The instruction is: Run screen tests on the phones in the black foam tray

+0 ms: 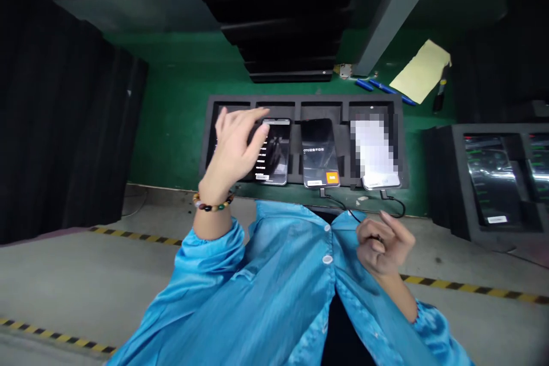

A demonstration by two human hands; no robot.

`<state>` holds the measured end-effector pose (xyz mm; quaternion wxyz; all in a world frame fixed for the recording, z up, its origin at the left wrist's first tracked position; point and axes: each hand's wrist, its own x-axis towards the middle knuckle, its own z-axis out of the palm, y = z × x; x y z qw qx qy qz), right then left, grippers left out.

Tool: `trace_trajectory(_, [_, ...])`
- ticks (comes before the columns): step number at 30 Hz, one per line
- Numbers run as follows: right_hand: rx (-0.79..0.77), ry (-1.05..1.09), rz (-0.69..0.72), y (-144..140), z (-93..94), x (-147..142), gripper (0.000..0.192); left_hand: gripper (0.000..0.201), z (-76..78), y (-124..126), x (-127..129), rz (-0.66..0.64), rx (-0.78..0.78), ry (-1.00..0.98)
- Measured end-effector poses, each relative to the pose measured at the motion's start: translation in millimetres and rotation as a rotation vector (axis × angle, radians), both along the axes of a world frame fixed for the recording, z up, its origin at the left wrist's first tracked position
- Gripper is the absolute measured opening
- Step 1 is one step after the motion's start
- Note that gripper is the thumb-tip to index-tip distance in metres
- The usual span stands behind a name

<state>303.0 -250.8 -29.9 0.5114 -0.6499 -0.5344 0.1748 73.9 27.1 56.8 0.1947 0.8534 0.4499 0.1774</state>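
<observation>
Pens (382,86) lie beyond our right hand (385,245), curled round a cable (342,204); a phone (278,151) lies partly under our open, empty left hand (235,146).

The one camera sits on the person's head, so it looks from above, about where the eyes are, forward and steeply down. I notice how close the blue jacket (291,263) is below it, filling the lower middle. The left hand (234,146) and the right hand (384,243) are also near, and the black tray (274,99) lies ahead on the green bench (171,126). The view is very wide, reaching the floor (64,274) at both sides.
</observation>
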Motion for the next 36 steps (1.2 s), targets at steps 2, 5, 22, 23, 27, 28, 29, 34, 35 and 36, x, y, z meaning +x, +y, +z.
trace_trajectory(2, [0.029,0.040,0.057,6.7,19.5,-2.1,0.050,0.043,1.7,3.6,-21.4,0.044,0.008,0.015])
trace_trajectory(5, [-0.165,-0.023,0.274,22.3,50.0,-5.7,0.047,0.040,-0.2,3.0,-44.2,0.045,-0.012,0.026])
trace_trajectory(22, [-0.389,-0.391,0.588,84.7,55.2,-58.6,0.029,0.041,-23.2,-19.8,-64.3,-0.202,-0.023,0.058])
trace_trajectory(23, [-0.391,-0.406,0.585,87.1,54.6,-61.4,0.029,0.042,-22.3,-18.2,-62.8,-0.197,-0.025,0.049])
trace_trajectory(27, [-0.382,-0.538,0.576,96.9,46.7,-70.9,0.034,0.049,-15.5,-5.8,-45.5,-0.165,-0.049,0.047])
trace_trajectory(28, [-0.384,-0.560,0.576,99.4,44.3,-73.0,0.034,0.051,-14.6,-1.6,-38.7,-0.166,-0.056,0.056])
trace_trajectory(29, [-0.389,-0.575,0.580,101.9,42.2,-75.1,0.034,0.052,-14.4,2.7,-31.7,-0.171,-0.058,0.064])
trace_trajectory(34, [-0.452,-0.606,0.605,112.1,36.4,-82.0,0.038,0.055,-18.7,18.3,-6.7,-0.189,-0.042,0.108])
trace_trajectory(35, [-0.476,-0.606,0.608,113.4,36.0,-82.4,0.039,0.056,-19.6,19.9,-4.9,-0.188,-0.042,0.109])
trace_trajectory(36, [-0.502,-0.602,0.610,114.5,35.8,-82.4,0.039,0.056,-20.2,21.1,-3.9,-0.186,-0.042,0.106])
